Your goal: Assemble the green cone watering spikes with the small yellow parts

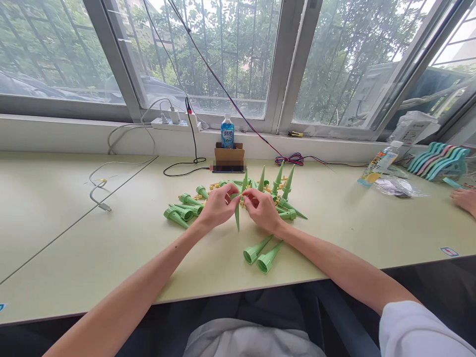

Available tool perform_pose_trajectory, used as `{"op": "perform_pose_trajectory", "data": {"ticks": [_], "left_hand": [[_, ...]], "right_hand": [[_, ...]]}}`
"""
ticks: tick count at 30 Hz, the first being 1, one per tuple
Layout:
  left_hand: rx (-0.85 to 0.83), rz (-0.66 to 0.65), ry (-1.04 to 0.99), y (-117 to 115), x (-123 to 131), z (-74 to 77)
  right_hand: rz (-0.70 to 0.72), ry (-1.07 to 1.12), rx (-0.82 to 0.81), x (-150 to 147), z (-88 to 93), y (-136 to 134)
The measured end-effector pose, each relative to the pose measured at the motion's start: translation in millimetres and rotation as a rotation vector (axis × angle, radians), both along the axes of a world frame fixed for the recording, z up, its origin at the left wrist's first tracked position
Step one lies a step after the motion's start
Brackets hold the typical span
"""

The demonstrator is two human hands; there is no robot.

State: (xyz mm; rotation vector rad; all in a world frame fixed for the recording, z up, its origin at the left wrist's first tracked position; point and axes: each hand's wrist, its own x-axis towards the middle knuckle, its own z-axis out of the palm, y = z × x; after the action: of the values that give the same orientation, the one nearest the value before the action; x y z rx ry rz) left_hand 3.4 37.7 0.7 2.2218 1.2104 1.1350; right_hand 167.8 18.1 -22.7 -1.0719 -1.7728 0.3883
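Note:
My left hand (219, 206) is closed on a green plastic watering spike (237, 219), whose pointed end hangs down below the fingers. Close against it, my right hand (262, 208) pinches a small yellow piece, mostly covered by the fingertips; its exact shape is hidden. Behind both hands, more green spikes stand upright, such as one tall spike (288, 182), among scattered yellow valve pieces. Several green spikes (180, 213) lie to the left of my left hand. Two loose spikes (266, 260) rest nearer the table's front edge, below my right wrist.
A blue bottle (227, 131) stands by a cardboard box (229, 153) at the back. Cables (290, 158) run along the sill and table. On the right are a drink bottle (379, 163), clear plastic wrap, hangers (439, 161) and another person's hand (464, 199).

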Motion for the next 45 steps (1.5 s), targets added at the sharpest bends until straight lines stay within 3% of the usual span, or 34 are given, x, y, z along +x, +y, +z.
{"op": "perform_pose_trajectory", "data": {"ticks": [33, 45], "left_hand": [[-0.001, 0.018, 0.036, 2.6, -0.9, -1.5], [-0.343, -0.115, -0.240, 4.3, -3.4, -0.3]], "right_hand": [[0.045, -0.045, -0.015, 1.8, -1.7, 1.2], [0.055, -0.048, -0.011, -0.6, -0.9, -1.2]]}}
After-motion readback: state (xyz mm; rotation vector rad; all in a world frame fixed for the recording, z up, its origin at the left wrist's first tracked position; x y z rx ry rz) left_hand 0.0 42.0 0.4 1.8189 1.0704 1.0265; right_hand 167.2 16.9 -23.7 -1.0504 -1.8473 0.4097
